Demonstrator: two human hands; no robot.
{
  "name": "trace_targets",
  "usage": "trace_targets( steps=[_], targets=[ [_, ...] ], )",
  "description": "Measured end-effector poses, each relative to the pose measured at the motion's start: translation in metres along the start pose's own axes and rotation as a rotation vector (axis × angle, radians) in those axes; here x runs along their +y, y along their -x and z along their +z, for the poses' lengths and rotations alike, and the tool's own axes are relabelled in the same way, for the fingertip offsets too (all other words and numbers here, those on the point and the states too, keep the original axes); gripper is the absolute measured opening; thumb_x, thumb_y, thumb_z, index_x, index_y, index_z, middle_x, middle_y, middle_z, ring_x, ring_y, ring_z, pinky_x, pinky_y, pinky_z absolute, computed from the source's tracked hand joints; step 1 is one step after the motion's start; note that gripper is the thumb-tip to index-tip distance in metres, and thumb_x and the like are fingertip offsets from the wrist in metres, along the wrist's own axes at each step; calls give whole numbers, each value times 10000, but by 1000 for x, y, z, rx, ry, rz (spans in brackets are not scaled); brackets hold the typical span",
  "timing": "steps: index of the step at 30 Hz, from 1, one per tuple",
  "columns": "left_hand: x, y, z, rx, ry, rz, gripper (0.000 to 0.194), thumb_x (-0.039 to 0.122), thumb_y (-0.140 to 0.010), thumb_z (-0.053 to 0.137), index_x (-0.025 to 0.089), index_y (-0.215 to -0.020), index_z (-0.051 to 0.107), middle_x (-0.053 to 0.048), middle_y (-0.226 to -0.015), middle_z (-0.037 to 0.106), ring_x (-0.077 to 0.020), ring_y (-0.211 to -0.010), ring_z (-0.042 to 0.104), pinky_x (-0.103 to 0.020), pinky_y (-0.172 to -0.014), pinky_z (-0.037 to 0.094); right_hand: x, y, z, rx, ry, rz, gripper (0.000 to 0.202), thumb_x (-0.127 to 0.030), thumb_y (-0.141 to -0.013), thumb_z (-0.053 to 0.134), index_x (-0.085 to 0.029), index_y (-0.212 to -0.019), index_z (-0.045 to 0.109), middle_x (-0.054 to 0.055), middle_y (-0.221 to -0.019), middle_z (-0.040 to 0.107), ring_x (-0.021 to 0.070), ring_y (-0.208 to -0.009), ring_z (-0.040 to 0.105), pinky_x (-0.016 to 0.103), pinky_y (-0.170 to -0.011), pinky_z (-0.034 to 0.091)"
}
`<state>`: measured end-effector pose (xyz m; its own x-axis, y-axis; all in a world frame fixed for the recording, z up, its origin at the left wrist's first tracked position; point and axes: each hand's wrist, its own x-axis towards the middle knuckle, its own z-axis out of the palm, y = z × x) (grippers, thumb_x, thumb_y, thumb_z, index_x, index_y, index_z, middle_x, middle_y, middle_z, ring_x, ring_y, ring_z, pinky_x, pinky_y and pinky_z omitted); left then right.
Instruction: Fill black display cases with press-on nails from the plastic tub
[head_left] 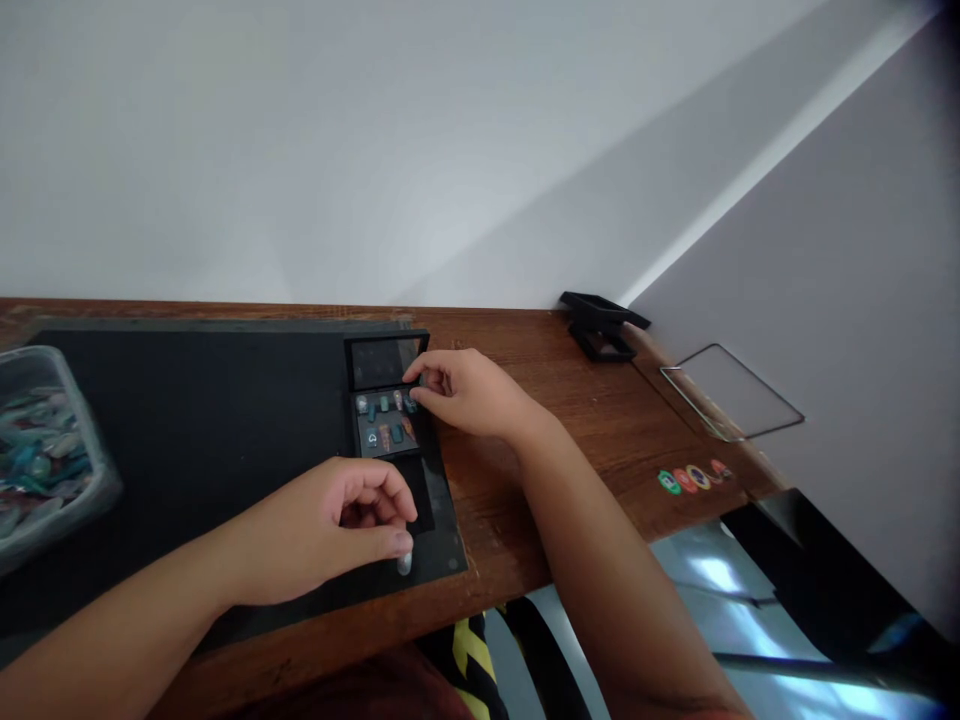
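A small black case (349,425) stands on the dark mat with its lid (382,362) raised. Several decorated press-on nails (385,436), teal, pale and brownish, lie in rows inside it. My right hand (469,390) reaches over the case's right side, fingers curled. Its thumb and index finger close on a dark teal press-on nail (410,403) at the upper right corner; the fingertips partly cover it. My left hand (345,530) hovers near the mat's front edge, fingers loosely bent, index finger and thumb apart. A pale press-on nail (405,563) shows just below the left thumb tip, seemingly touching it.
A clear plastic tub (97,455) full of loose nails stands on the left of the mat (225,400). Black frames (600,325) are stacked at the back right. Round stickers (697,477) lie on the wooden table (510,500). A thin wire frame (757,385) leans against the wall.
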<state>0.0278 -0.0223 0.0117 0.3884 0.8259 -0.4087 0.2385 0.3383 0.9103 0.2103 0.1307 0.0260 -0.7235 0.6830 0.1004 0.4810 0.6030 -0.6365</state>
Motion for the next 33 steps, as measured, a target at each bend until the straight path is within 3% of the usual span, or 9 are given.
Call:
trace_targets(
  steps=[3,7,11,15,26,33],
  targets=[
    [2,-1,-2,108,162,72,261,362,-760,859,195,-830,671,17,-774,725,-114,-720,616,-220,-697,463,3,3,-5,-132,-295,-82,228,-238,-872,750,-128,-1072,750,-61,-654,512,65,-579,431,223,-567,316],
    [3,-3,-8,375,288,226,263,391,-774,873,200,-814,696,24,-754,715,-77,-693,601,-162,-668,460,-1,8,-8,-347,-647,-249,380,-288,-790,862,-125,-1116,752,-82,-647,474,47,-560,381,207,-520,287],
    [2,-5,-13,556,374,288,337,392,-745,911,234,-967,714,40,-753,724,-42,-609,538,-114,-551,390,-10,12,-5,-325,-747,-302,420,-252,-735,914,-131,-1108,763,-74,-682,495,43,-575,389,206,-517,290],
    [2,-4,-13,565,414,298,443,397,-722,933,244,-1060,692,42,-747,735,-40,-590,538,-103,-550,414,-14,14,0,-273,-721,-324,381,-252,-768,895,-121,-1105,776,-66,-666,497,49,-583,390,213,-524,288],
    [3,-6,-10,493,379,366,397,382,-768,904,231,-1053,671,12,-835,774,-58,-660,611,-120,-605,459,-21,21,-3,-280,-614,-303,338,-280,-816,861,-127,-1102,764,-52,-691,546,62,-610,452,216,-571,355],
    [3,-5,-10,567,365,394,417,575,-833,790,234,-1057,705,-1,-872,722,-116,-726,593,-207,-675,515,-20,22,-2,-154,-561,-306,368,-339,-779,895,-159,-1060,737,-43,-712,562,78,-627,502,212,-565,380]
  ],
)
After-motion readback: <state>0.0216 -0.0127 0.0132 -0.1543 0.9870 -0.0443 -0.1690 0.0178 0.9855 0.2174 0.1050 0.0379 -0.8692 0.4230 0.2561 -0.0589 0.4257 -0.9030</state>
